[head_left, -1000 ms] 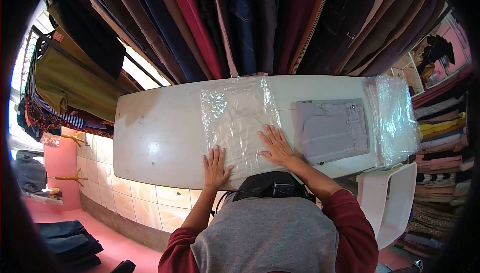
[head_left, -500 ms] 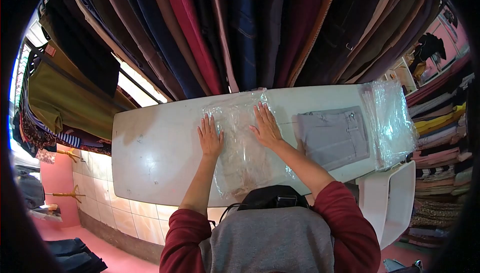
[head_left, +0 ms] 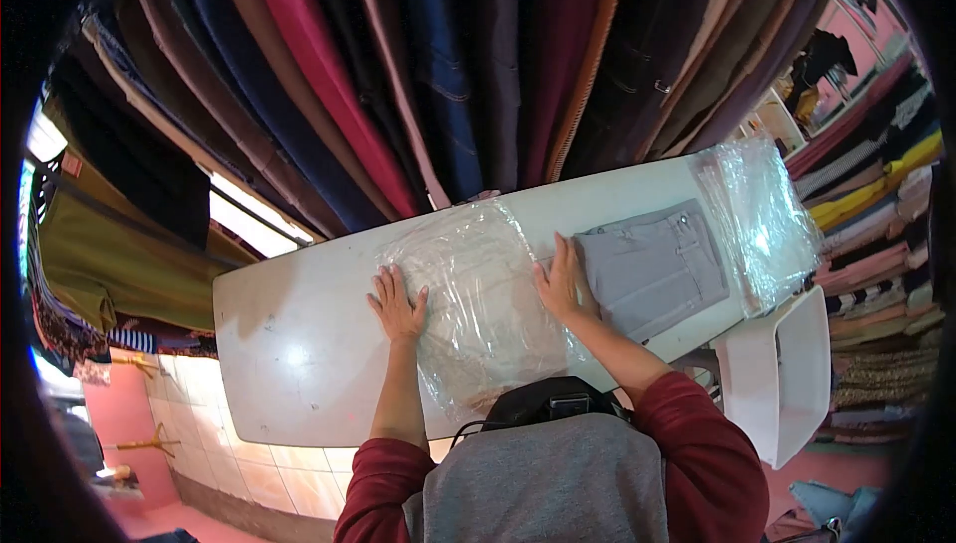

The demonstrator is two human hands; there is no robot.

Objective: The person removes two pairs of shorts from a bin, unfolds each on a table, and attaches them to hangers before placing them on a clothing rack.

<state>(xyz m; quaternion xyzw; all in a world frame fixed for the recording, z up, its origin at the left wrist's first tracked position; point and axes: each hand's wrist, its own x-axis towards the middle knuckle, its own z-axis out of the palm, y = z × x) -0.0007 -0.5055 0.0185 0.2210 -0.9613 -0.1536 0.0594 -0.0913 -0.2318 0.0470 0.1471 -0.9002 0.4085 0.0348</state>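
A clear plastic bag [head_left: 483, 294] with something pale inside lies flat on the white table [head_left: 289, 384]. My left hand [head_left: 399, 306] rests at the bag's left edge, fingers spread and nothing held. At its right side is my right hand [head_left: 560, 282], fingers extended, between the bag and the folded grey pants [head_left: 652, 269]. Light glints off the wrinkled plastic.
A stack of clear plastic bags [head_left: 762, 224] lies at the table's right end, above a white plastic bin [head_left: 777, 379]. Hanging trousers [head_left: 448, 75] line the far side. Olive clothing [head_left: 119, 254] hangs at left, and folded clothes [head_left: 876, 274] are piled at right.
My right hand has moved right, off the middle of the bag to its right side. My left hand has shifted slightly left and down. The view has tilted.
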